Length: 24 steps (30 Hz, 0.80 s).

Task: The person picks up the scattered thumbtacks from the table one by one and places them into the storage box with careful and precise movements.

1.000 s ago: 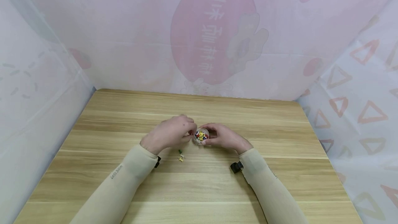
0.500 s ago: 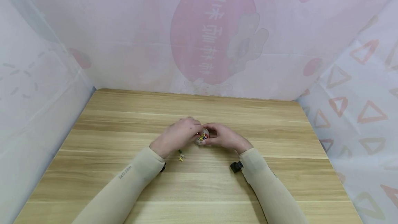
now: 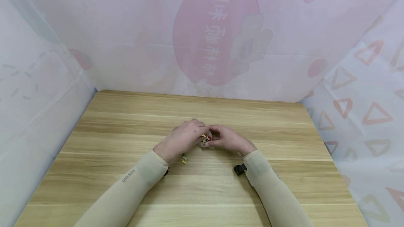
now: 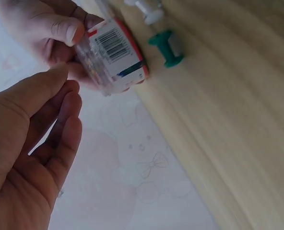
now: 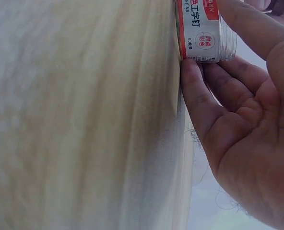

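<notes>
My right hand grips a small clear round jar of push pins, thumb and fingers about its side. A white and red label with a barcode wraps the jar. Colourful push pins show at its mouth in the head view. Over the left part of the mouth is my left hand, its thumb and fingertips brought together; I cannot tell whether a pin is between them. Close below it on the wood lie a green push pin, a white push pin and a yellow push pin.
The wood-grain table extends around both hands. A pink printed backdrop rises behind its far edge, and patterned sheets stand at the left and right sides. Black wrist cameras sit at the cuffs.
My left hand has moved right from beside the jar to over its mouth, covering more of the pins. My right hand keeps its grip in place.
</notes>
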{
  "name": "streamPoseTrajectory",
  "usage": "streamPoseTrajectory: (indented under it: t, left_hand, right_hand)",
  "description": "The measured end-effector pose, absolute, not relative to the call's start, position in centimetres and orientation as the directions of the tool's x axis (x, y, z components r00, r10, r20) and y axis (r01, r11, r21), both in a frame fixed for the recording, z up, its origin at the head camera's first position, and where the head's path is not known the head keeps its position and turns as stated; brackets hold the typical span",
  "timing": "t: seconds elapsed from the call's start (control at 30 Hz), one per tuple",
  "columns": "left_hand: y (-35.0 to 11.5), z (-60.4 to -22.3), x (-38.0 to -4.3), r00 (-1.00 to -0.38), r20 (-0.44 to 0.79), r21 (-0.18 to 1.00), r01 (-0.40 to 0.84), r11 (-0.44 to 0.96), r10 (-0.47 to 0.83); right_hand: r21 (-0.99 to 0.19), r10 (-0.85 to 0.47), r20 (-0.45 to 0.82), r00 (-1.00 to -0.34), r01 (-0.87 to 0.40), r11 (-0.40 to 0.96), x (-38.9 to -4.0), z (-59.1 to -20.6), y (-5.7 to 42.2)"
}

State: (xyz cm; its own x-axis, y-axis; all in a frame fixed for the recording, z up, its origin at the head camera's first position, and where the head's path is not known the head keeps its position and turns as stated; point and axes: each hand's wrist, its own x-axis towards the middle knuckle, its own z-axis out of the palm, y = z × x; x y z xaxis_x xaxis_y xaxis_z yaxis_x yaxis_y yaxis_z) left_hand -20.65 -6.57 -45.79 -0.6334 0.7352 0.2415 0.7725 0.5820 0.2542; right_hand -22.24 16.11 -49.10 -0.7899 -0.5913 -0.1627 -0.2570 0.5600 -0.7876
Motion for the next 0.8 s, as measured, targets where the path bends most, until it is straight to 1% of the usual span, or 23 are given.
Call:
streamPoseTrajectory:
  t: [0.23,0.47,0.57,0.8]
  left_hand:
    - [-8.1,-44.5,-20.7,-0.643,0.124,0.272,0.754,0.598,0.756]
    - [-10.0,-44.0,-20.7,-0.635,-0.028,0.383,0.707,0.595,0.772]
    - [-10.4,-43.9,-20.8,-0.625,-0.095,0.412,0.684,0.602,0.775]
    - [-10.9,-44.3,-20.7,-0.61,-0.227,0.41,0.647,0.643,0.759]
  right_hand:
    - [-0.795,-0.601,-0.164,-0.782,-0.256,0.55,-22.3,-49.1,16.0]
    - [-0.776,-0.584,-0.188,-0.789,-0.245,0.581,-22.2,-48.9,16.1]
    - [-0.78,-0.589,-0.183,-0.787,-0.248,0.575,-22.1,-48.9,16.0]
    - [-0.792,-0.587,-0.194,-0.786,-0.228,0.567,-22.2,-49.0,16.0]
